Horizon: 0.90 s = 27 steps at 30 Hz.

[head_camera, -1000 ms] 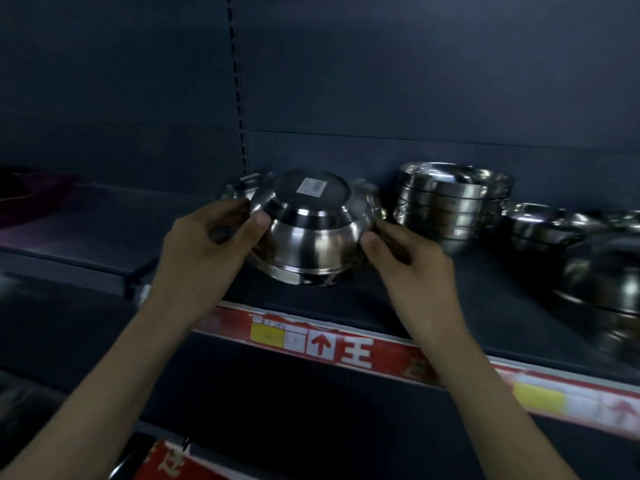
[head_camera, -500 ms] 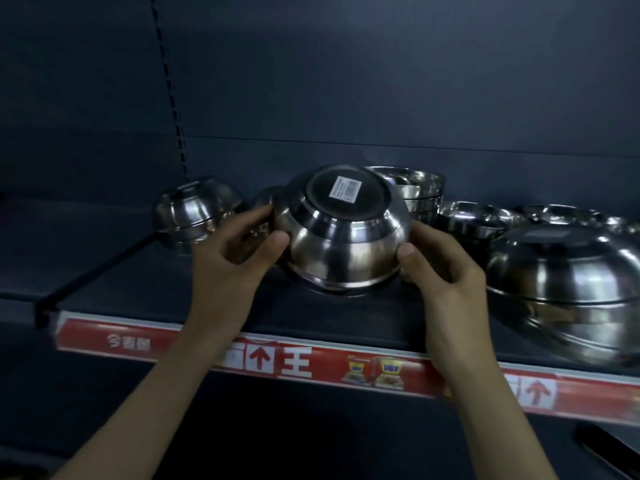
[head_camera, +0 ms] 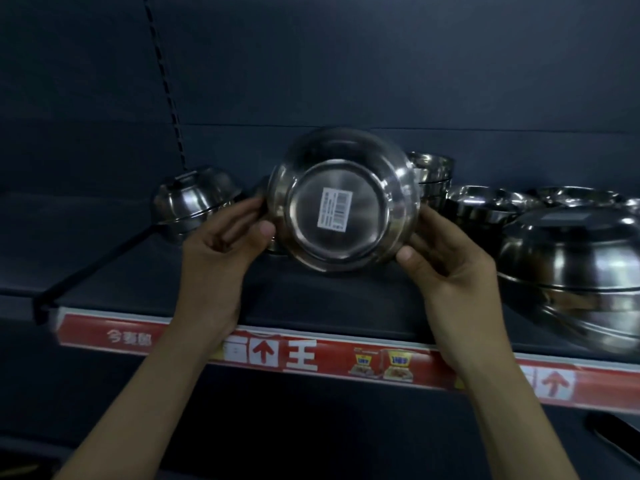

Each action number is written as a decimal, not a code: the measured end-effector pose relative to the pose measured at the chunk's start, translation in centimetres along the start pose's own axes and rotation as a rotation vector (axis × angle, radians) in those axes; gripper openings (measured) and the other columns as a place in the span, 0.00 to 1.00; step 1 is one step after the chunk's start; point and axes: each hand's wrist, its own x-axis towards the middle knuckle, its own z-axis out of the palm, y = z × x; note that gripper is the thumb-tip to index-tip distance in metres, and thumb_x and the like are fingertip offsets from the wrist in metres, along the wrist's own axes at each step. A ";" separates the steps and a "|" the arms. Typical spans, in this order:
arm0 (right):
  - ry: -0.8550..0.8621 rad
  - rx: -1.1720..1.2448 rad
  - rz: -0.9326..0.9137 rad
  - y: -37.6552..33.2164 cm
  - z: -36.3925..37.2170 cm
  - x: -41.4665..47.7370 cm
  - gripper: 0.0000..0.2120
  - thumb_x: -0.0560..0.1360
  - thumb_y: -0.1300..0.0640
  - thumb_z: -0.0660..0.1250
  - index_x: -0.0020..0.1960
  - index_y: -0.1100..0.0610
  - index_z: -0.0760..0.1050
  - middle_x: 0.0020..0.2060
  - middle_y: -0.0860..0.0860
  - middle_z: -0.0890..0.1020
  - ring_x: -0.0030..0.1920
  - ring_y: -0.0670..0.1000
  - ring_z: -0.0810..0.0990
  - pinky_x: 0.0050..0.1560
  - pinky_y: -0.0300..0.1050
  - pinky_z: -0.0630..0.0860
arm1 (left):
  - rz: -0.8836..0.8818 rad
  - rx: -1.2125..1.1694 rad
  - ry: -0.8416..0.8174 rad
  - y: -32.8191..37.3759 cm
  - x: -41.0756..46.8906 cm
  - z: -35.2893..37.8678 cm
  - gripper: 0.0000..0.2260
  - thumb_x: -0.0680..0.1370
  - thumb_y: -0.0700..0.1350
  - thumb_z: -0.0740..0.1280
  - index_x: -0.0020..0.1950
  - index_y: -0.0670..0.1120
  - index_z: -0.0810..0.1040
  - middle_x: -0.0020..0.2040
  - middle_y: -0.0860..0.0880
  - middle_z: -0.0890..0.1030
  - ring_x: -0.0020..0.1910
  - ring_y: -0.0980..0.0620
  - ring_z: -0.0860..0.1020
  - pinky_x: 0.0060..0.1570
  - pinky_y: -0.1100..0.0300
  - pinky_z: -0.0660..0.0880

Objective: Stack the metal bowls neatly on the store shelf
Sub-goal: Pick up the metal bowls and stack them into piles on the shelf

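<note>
I hold a shiny metal bowl (head_camera: 341, 199) above the dark shelf (head_camera: 311, 299), tipped so its flat base with a white barcode label faces me. My left hand (head_camera: 221, 247) grips its left rim and my right hand (head_camera: 446, 261) grips its right rim. An upside-down bowl (head_camera: 194, 199) sits on the shelf to the left. Behind the held bowl stands an upright stack of bowls (head_camera: 433, 174). More upright bowls (head_camera: 481, 206) and a large upside-down bowl (head_camera: 571, 258) lie to the right.
A black divider bar (head_camera: 97, 265) runs from the shelf's front left toward the back. A red price strip (head_camera: 311, 355) lines the front edge. The dark back panel (head_camera: 346, 64) rises behind the bowls. Another shelf section lies to the left of the divider.
The held bowl has been lifted and tipped toward me, so its labelled base now faces the camera instead of upward. Both hands keep their grip on its sides.
</note>
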 end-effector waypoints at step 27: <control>0.150 -0.003 0.094 1.0 -0.3 0.4 0.29 0.69 0.77 0.56 0.59 0.50 0.75 0.54 0.47 0.82 0.58 0.49 0.81 0.55 0.49 0.77 | -0.120 0.114 -0.481 -0.6 0.1 -0.6 0.29 0.61 0.39 0.78 0.61 0.43 0.76 0.55 0.53 0.82 0.58 0.58 0.80 0.57 0.66 0.75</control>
